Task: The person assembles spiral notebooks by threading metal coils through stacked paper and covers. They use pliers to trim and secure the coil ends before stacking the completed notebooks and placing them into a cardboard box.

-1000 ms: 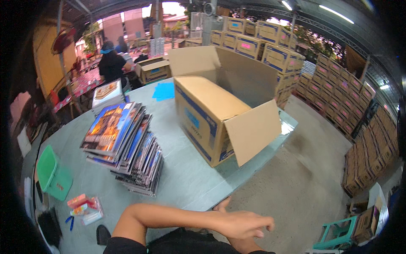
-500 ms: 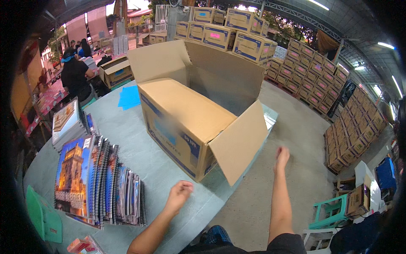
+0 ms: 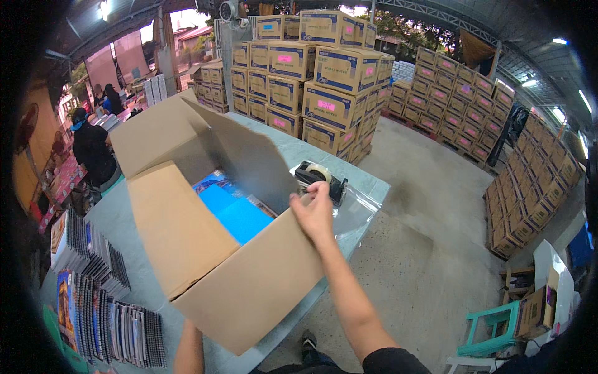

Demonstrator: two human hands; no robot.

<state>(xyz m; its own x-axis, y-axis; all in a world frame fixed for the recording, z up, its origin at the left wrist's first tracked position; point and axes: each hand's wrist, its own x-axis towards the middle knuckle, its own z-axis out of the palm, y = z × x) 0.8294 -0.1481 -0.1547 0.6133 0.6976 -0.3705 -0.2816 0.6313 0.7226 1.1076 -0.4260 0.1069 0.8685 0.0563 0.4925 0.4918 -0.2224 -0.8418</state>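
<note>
An open cardboard box (image 3: 249, 287) stands at an angle on the table with its flaps spread. Inside lie bright blue sheets (image 3: 240, 215), and printed covers show around them. My right hand (image 3: 314, 215) is closed on the flaps at the box's right corner, its fingers curled over the edge. Only my left forearm (image 3: 189, 350) shows, reaching in below the near flap; that hand is hidden behind the box. Just beyond my right hand sits a black tape dispenser (image 3: 321, 171) with a roll in it.
Stacks of spiral-bound books (image 3: 134, 330) stand on the table (image 3: 364, 181) at the left. Tall stacks of closed cartons (image 3: 339, 100) rise beyond it. A green stool (image 3: 492, 324) is at the lower right. Another person (image 3: 93, 153) sits at the far left.
My right hand has come from the air to the box's corner, and my left hand has gone behind the box. The box appears turned and farther left; its blue contents now show.
</note>
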